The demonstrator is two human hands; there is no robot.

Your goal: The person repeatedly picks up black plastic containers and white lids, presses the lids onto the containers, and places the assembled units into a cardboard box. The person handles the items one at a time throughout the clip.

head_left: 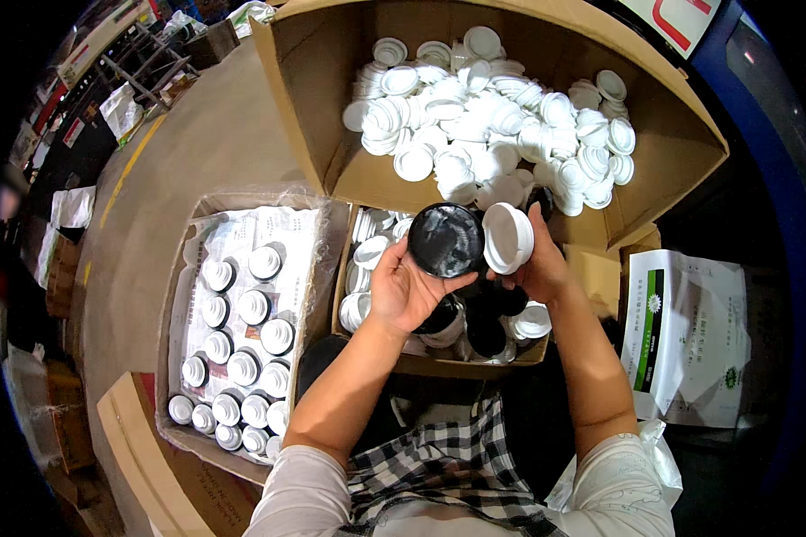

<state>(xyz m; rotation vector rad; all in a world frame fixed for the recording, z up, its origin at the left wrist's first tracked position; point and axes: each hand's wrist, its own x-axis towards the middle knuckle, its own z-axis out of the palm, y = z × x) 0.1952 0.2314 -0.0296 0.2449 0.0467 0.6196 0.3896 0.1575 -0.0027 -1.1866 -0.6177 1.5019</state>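
My left hand (405, 291) grips a black round cap (446, 242), its wide face turned up. Beside it, a white round lid (508, 238) with a raised rim is tilted on edge in my right hand (544, 267). The two pieces are close together; whether they touch I cannot tell. Beneath my hands is a small cardboard box (421, 364) of loose white lids (354, 309) and black caps (486, 333). A large open carton (327, 148) of heaped white lids (475, 116) lies just beyond.
To the left, a paper-lined carton (163, 349) holds spaced rows of white-topped black pieces (243, 367). A cardboard flap (143, 447) sticks out near it. On the right is a white printed sack (690, 340). A metal rack (152, 67) stands at the far left.
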